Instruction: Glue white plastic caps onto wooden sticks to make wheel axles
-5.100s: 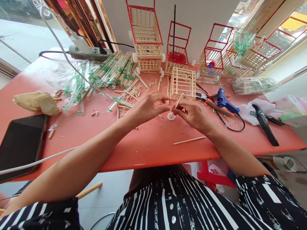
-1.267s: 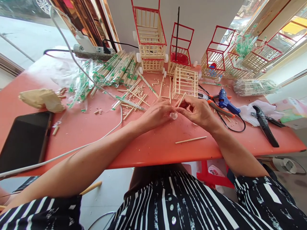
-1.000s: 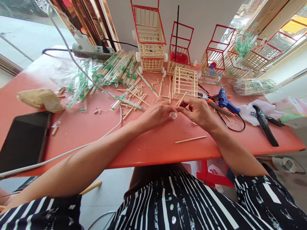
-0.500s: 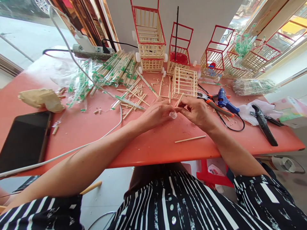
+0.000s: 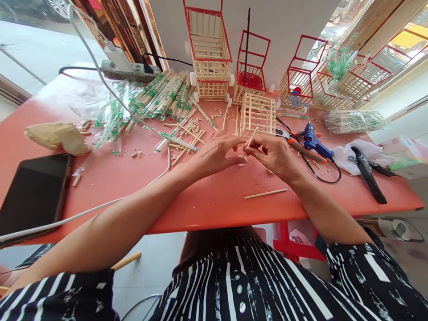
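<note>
My right hand [image 5: 272,154] pinches a short wooden stick [image 5: 253,136] between thumb and forefinger, its upper end tilted to the right. Close by on the left, my left hand [image 5: 217,154] has thumb and fingers apart. By my left thumb tip is a small white wheel [image 5: 242,160]; whether they touch I cannot tell. Part of a white piece [image 5: 270,171] shows below my right hand. Just beyond the hands stands a small wooden-stick cage frame [image 5: 258,113]. A loose stick [image 5: 265,193] lies on the red table [image 5: 200,209] nearer to me.
Several small stick-built carts [image 5: 212,49] with red rims stand along the back. Wrapped chopsticks [image 5: 167,96] lie at the left, near a phone [image 5: 35,191] and a white cable [image 5: 100,208]. On the right are pliers [image 5: 306,149], a blue glue gun [image 5: 313,140] and a black clamp [image 5: 368,174].
My left fingers have opened and come away from the stick's lower end. My right hand keeps its pinch, and the white wheel shows more plainly.
</note>
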`<move>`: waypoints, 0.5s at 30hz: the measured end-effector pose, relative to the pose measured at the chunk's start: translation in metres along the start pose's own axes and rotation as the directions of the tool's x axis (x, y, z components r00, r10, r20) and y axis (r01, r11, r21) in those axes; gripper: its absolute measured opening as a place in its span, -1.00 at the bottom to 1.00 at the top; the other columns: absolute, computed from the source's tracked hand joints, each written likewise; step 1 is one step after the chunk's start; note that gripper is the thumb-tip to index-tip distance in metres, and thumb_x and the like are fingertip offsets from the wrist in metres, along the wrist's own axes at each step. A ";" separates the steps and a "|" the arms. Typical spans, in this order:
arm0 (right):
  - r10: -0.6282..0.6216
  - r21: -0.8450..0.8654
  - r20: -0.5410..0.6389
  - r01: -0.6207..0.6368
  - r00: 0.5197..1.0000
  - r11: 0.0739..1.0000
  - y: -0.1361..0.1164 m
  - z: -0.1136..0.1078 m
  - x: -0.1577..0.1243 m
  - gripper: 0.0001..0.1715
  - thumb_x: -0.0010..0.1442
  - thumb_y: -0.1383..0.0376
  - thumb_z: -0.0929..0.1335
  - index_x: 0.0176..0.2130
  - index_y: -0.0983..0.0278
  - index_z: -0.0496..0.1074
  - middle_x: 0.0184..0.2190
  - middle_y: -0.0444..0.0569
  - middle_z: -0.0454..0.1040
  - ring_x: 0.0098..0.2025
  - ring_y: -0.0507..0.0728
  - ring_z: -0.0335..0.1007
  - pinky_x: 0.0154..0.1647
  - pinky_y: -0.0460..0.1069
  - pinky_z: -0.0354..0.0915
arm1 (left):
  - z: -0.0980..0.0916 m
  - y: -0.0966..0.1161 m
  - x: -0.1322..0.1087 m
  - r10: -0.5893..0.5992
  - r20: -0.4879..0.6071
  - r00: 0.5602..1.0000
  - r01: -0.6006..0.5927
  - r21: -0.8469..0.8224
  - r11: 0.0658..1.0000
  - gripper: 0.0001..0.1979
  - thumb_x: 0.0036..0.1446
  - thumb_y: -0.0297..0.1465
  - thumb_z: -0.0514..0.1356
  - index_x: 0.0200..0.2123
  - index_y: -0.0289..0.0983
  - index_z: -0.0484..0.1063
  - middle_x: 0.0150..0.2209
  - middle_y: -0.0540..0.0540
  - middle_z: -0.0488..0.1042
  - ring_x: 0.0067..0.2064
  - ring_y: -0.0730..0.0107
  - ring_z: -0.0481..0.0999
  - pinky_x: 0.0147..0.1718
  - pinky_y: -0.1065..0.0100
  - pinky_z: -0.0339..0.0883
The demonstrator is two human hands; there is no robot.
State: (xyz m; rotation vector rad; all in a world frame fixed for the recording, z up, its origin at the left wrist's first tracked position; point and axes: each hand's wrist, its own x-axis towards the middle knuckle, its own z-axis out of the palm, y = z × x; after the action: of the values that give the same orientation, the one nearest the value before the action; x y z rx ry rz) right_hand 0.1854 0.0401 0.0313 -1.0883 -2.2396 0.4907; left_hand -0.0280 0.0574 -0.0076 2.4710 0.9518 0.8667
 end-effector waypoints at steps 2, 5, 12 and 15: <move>0.005 -0.001 -0.004 -0.005 1.000 1.000 -0.001 0.000 0.000 -0.75 0.35 0.18 0.40 -0.34 0.25 0.50 -0.41 -0.13 0.50 -0.42 0.03 0.23 -0.35 -0.04 0.12 | -0.006 -0.001 0.001 -0.042 -0.080 0.996 0.041 -0.009 0.999 -0.62 0.31 -0.13 0.24 0.07 -0.22 0.53 -0.16 -0.09 0.60 -0.05 0.18 0.54 0.05 0.20 0.29; 0.015 -0.002 0.007 -0.015 1.000 1.000 -0.003 -0.001 0.000 -0.77 0.35 0.20 0.40 -0.34 0.25 0.51 -0.43 -0.14 0.48 -0.42 0.03 0.22 -0.35 -0.04 0.11 | -0.014 -0.001 0.001 -0.064 -0.166 0.984 0.066 0.006 0.998 -0.58 0.37 -0.07 0.16 0.06 -0.22 0.56 -0.17 -0.10 0.61 -0.05 0.17 0.53 0.05 0.20 0.30; -0.001 0.002 0.008 0.001 1.000 1.000 -0.004 -0.001 0.001 -0.80 0.34 0.25 0.40 -0.33 0.26 0.52 -0.40 -0.12 0.51 -0.39 0.03 0.30 -0.33 -0.05 0.14 | -0.016 0.003 0.001 -0.067 -0.229 0.971 0.088 0.080 0.993 -0.59 0.45 -0.17 0.03 -0.12 -0.30 0.60 -0.16 -0.16 0.63 -0.08 0.16 0.52 0.04 0.18 0.32; -0.006 -0.021 -0.002 0.006 1.000 1.000 0.000 0.001 0.001 -0.79 0.34 0.23 0.41 -0.33 0.26 0.53 -0.40 -0.12 0.51 -0.40 0.03 0.29 -0.33 -0.05 0.14 | -0.013 -0.002 0.001 -0.097 -0.226 0.969 0.129 0.135 0.982 -0.72 0.38 -0.32 0.09 -0.12 -0.26 0.60 -0.16 -0.15 0.62 -0.06 0.11 0.52 0.03 0.14 0.32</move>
State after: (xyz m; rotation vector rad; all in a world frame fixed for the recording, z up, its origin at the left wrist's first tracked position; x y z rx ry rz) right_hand 0.1841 0.0405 0.0310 -1.0925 -2.2505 0.4647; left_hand -0.0371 0.0614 0.0018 2.4495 1.2628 1.0816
